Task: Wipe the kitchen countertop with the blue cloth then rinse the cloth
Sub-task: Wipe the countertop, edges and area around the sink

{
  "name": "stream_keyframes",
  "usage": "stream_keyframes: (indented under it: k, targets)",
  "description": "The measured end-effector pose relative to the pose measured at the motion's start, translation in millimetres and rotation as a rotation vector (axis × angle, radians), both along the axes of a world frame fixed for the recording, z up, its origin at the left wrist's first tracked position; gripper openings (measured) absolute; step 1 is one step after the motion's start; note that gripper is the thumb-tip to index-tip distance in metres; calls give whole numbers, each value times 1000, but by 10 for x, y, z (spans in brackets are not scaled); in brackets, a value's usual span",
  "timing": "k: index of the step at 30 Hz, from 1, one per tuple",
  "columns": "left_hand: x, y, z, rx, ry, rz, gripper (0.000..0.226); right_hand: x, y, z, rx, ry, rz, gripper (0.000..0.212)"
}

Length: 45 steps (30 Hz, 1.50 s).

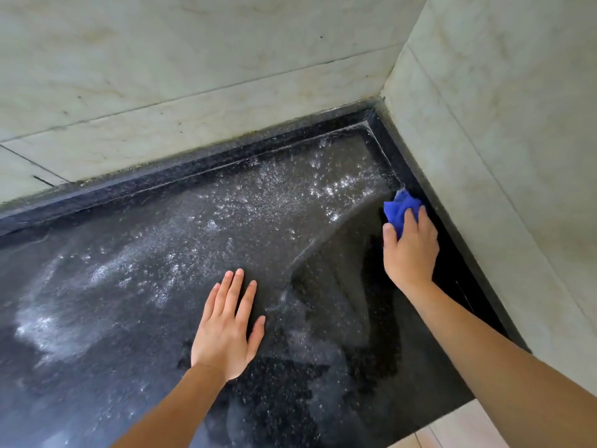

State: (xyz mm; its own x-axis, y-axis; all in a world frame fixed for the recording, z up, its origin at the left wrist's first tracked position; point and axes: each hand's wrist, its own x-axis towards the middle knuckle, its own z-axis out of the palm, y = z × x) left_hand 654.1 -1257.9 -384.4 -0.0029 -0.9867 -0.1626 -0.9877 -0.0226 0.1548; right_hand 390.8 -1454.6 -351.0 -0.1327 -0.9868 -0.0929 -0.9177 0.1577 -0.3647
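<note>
The black speckled countertop [135, 318] fills the lower view, filmed with white soapy streaks across its left and middle. A darker wiped swath runs along its right side. My right hand [411, 250] presses the bunched blue cloth [400, 206] onto the counter close to the right wall, near the back corner. Part of the cloth pokes out past my fingers. My left hand [227, 328] lies flat on the counter with fingers spread, holding nothing, to the left of the wiped swath.
Pale marble walls rise at the back [193, 76] and on the right [504, 140], meeting in a corner [379, 101]. A raised black lip [181, 173] edges the counter along both walls. A strip of light floor tile [465, 425] shows at the bottom right.
</note>
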Motion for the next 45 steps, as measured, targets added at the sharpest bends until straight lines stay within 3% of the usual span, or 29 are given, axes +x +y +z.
stream_keyframes:
  k: [2,5,11,15,19,21,24,27,31,33,35,39,41,42,45]
  targets:
    - [-4,6,-7,-9,6,4,62,69,49,-172,-7,178,91,62]
    - [-10,3,-12,-12,9,8,62,81,-161,-353,-97,221,148,51]
    - [0,-7,-33,-17,12,13,61,274,-941,-366,-175,97,287,44]
    - [4,7,-44,-15,16,21,61,355,-731,-281,-190,5,278,44]
    - [6,3,-29,5,20,21,61,680,224,-239,-217,-172,626,37]
    - [3,5,-18,18,37,27,61,855,467,-153,-100,-375,726,37]
    - [4,-5,-12,24,37,28,61,837,83,88,66,-641,502,38]
    - [-1,0,-12,14,32,27,61,548,-743,113,-89,-454,219,38]
    - [-2,-4,-21,1,30,27,61,523,-1126,-248,-43,-49,174,51]
    - [9,0,-48,-6,30,29,61,739,-942,-346,-154,56,268,50]
    - [14,15,-51,-1,28,27,61,929,-595,-357,-217,20,472,45]
    - [3,5,-27,5,28,23,61,1079,36,-161,-3,-328,855,41]
    - [3,1,-22,16,28,24,61,995,-54,-17,108,-521,777,41]
    - [8,2,-24,18,27,25,61,930,-209,30,56,-549,627,40]
    - [4,-5,-14,13,28,25,61,665,-841,48,-127,-334,173,44]
